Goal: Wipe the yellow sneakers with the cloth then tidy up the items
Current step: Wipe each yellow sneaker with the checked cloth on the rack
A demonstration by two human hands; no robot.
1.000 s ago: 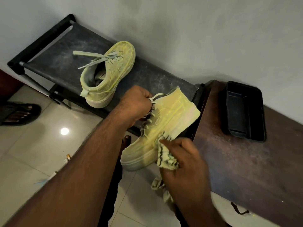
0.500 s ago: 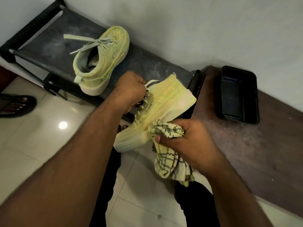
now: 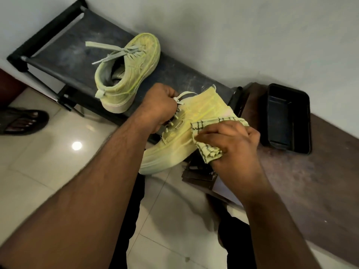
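Held sneaker (image 3: 186, 133), frame centre: left hand (image 3: 159, 105) grips laces; right hand (image 3: 233, 144) clutches cloth (image 3: 206, 131). Advice: firm, overlapping strokes.

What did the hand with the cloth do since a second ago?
The right hand carried the checked cloth up from the sole edge onto the side of the held sneaker, so the cloth now lies spread over the side near the heel instead of hanging below. The left hand still grips the laces. The other sneaker on the black rack and the black tray stayed put.
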